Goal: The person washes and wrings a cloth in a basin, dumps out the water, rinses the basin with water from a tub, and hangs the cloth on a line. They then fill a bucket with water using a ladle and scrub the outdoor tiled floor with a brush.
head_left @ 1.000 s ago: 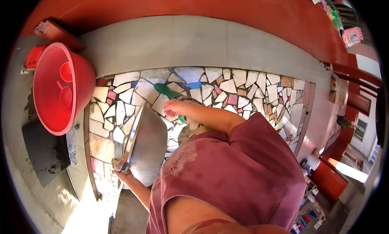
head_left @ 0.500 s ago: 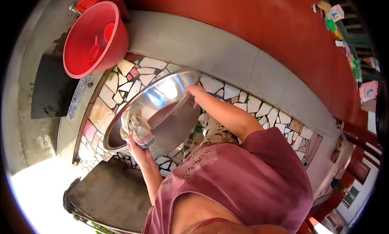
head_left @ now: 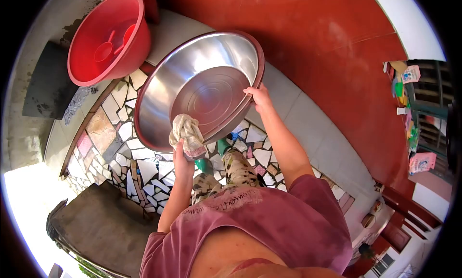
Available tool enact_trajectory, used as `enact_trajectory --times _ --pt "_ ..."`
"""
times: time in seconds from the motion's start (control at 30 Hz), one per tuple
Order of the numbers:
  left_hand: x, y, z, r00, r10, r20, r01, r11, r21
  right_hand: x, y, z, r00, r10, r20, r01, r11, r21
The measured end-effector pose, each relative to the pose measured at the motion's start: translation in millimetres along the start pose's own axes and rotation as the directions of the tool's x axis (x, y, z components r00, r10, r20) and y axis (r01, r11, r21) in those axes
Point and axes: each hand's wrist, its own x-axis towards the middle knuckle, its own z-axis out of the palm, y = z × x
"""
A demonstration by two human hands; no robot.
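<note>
A wide, shallow stainless steel basin [head_left: 211, 97] is held up in front of me, tilted so that its shiny inside shows. My right hand [head_left: 260, 97] is closed on its right rim, thumb over the edge. At the near left rim, my left hand [head_left: 184, 157] is closed on a bunched, off-white wet-looking cloth [head_left: 186, 132]. The cloth lies against the rim; whether the fingers also grip the basin beneath it is hidden.
A large red plastic tub [head_left: 139, 37] holding red dippers [head_left: 103, 51] stands at upper left. Below it lies a dark slab [head_left: 45, 85]. Broken-tile paving [head_left: 144, 169] is underfoot, with a grey ledge [head_left: 298, 104] and red floor [head_left: 327, 51] beyond. A brown covered object [head_left: 103, 225] sits lower left.
The basin has risen and moved away from my body, its inside now turned more toward me. Both hands have moved with it, the cloth still in my left.
</note>
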Motion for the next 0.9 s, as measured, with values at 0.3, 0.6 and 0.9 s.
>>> enact_trajectory --times 0.3,0.6,0.9 --pt "87 -84 -2 0.989 -0.133 -0.059 0.137 0.989 0.063 100 51 -55 0.988 -0.152 0.014 0.15 0.985 0.08" --pt "183 -150 -39 0.941 -0.333 -0.067 0.338 0.937 0.088 188 141 -97 0.958 0.167 -0.232 -0.208 0.964 -0.167" --pt "282 -163 -88 0.889 -0.389 -0.242 0.432 0.887 0.162 263 268 -77 0.938 0.128 -0.323 -0.23 0.926 -0.301"
